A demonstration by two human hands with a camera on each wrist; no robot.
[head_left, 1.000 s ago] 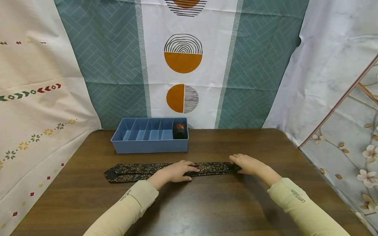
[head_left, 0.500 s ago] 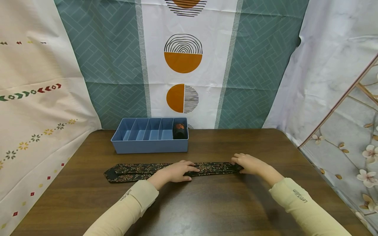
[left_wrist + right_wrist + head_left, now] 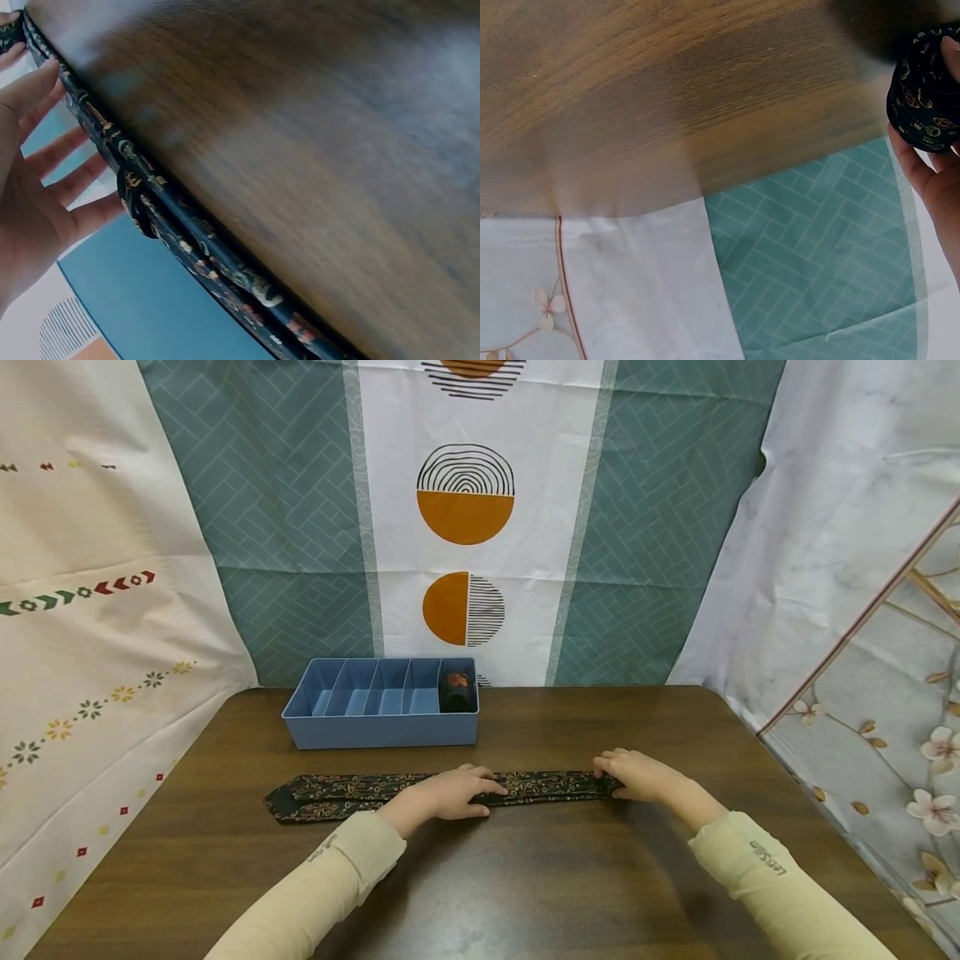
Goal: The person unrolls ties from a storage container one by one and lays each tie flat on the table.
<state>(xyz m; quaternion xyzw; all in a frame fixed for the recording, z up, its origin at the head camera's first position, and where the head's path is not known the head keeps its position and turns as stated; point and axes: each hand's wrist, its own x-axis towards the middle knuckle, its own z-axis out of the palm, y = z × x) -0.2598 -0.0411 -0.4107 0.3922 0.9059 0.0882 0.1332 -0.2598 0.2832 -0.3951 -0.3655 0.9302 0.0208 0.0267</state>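
Note:
A dark necktie (image 3: 337,789) with a gold and reddish pattern lies lengthwise across the table, doubled over, its pointed end at the left. My left hand (image 3: 442,793) rests on its middle with fingers spread; in the left wrist view, the left hand (image 3: 37,202) has straight fingers against the tie (image 3: 225,274). At the right end, my right hand (image 3: 637,775) pinches the tie's folded end. The right wrist view has this end (image 3: 922,105) rounded between the thumb and fingers of the right hand (image 3: 945,195).
Behind the tie stands a blue divided box (image 3: 386,732). Its rightmost compartment holds a dark rolled thing (image 3: 456,697) with an orange-red motif. The brown wooden table (image 3: 525,877) reaches back to a patterned curtain (image 3: 660,527), with more cloth on both sides.
My right hand has shifted slightly to the right, and the tie's folded end has gone with it. The left hand has stayed in place on the tie.

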